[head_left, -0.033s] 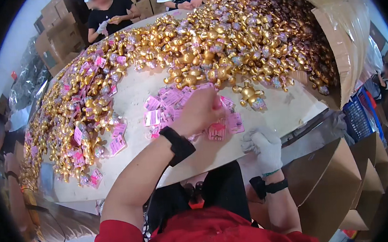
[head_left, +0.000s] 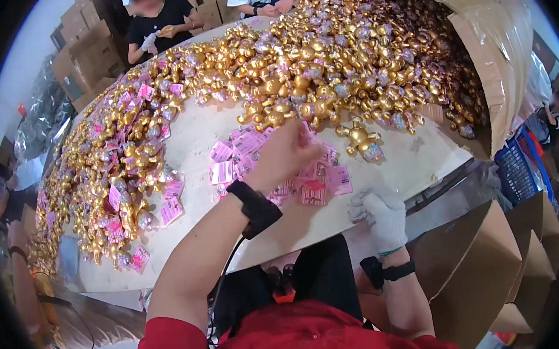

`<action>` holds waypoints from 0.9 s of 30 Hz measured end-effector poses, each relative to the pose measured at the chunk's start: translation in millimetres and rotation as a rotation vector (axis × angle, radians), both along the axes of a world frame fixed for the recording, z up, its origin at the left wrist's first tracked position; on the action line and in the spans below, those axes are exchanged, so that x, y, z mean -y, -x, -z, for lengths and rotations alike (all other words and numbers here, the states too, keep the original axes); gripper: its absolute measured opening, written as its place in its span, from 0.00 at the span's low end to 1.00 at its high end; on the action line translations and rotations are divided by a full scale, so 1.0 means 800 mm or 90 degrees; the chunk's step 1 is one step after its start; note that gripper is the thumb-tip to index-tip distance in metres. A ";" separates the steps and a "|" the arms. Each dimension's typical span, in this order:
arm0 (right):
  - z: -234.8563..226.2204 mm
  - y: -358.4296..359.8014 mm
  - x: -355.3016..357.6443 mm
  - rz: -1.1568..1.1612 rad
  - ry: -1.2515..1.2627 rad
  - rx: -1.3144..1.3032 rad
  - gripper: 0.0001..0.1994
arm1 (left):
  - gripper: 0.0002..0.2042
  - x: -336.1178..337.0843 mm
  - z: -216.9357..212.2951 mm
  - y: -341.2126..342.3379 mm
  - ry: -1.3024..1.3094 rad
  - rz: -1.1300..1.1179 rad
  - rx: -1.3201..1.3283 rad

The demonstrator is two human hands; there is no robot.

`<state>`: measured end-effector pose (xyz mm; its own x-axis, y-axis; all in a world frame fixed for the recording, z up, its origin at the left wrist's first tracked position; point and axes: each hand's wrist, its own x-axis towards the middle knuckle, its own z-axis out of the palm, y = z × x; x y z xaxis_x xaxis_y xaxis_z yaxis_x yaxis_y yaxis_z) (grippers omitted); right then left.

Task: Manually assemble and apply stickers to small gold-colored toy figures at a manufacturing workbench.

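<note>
Over a loose heap of pink printed cards (head_left: 245,143), my bare left hand (head_left: 286,154) reaches with its fingers bent together. Pink shows right beside its fingertips, but whether a card is between them is hidden. My right hand (head_left: 379,216), in a white knitted glove, rests at the table's near edge with its fingers curled in; their inside is out of sight. Between the heap and the big pile lies a single gold bear-shaped figure (head_left: 358,138) with a pale, patterned clear part. Each wrist wears a black strap with a small box.
Gold figures (head_left: 323,61) are piled along the far side of the white table (head_left: 192,132), spilling from a large carton (head_left: 491,49) at right. More figures mixed with pink cards (head_left: 123,166) line the left. Open cardboard boxes (head_left: 468,271) stand at lower right. Two people work across the table.
My left hand has shifted slightly and its fingers have turned a little over the pink cards. The gloved right hand stays where it was.
</note>
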<state>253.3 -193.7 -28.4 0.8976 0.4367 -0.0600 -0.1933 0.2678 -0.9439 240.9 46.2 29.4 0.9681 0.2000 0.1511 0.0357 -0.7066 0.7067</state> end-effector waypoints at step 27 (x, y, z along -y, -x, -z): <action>-0.043 0.085 -0.075 -0.153 -0.298 -0.248 0.13 | 0.24 0.073 0.013 0.208 -0.106 0.125 0.384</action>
<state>185.1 -133.5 6.1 0.7224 0.6818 -0.1154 -0.6033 0.5398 -0.5870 74.3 -12.4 18.7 0.7197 -0.0453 0.6928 -0.4743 -0.7608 0.4430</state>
